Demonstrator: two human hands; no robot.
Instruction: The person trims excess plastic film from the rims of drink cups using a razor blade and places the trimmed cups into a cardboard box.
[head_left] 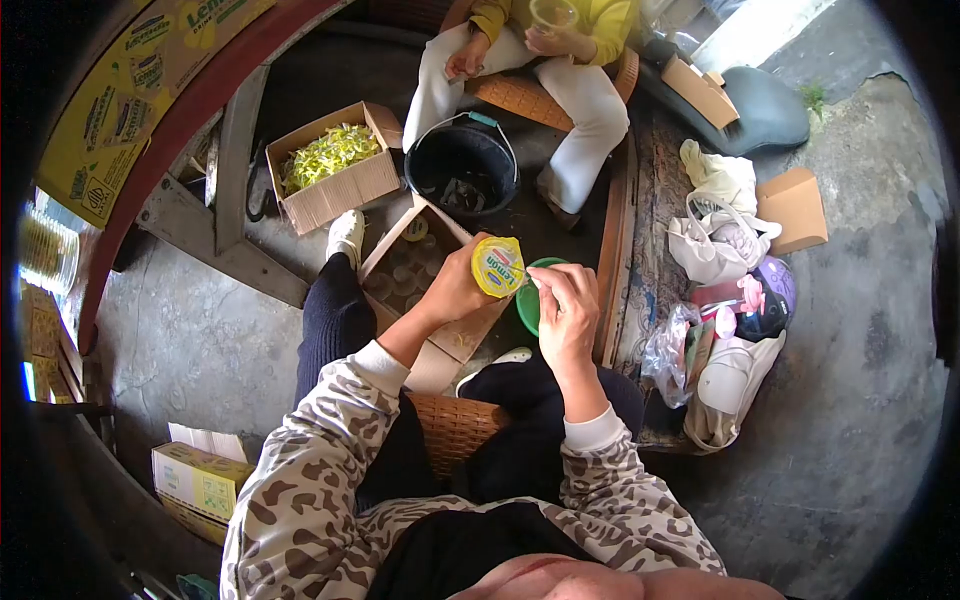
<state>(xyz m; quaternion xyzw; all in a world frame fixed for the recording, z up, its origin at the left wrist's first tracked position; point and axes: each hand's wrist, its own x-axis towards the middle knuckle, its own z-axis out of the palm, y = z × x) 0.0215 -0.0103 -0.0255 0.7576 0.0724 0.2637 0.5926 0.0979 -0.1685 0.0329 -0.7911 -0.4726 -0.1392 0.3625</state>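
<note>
Yellow is the top of the cup (498, 267) in my left hand (455, 289), and it says "Lemon" on it. The cup is nearer to me than the bucket (462, 168). My left hand is clamped on the side of the cup. My right hand (566, 312) is just beside the cup, with thumb and finger tips pinched together near the edge of its top. I cannot tell if they grip a bit of it.

Under and behind my right hand I see part of a green tub (528, 312), also on my side of the bucket. The open box (386, 243) between the bucket and me has clear cups (408, 272) in it. Left of the bucket is a box (345, 197) full of yellow and green strips (330, 158).

Past the bucket sits a person (590, 75) in a yellow top and white pants. One of their hands (556, 42) holds a clear cup (554, 13). Well to the right of the bucket are white bags (706, 252), a white cap (726, 380) and an open brown box (791, 210).
</note>
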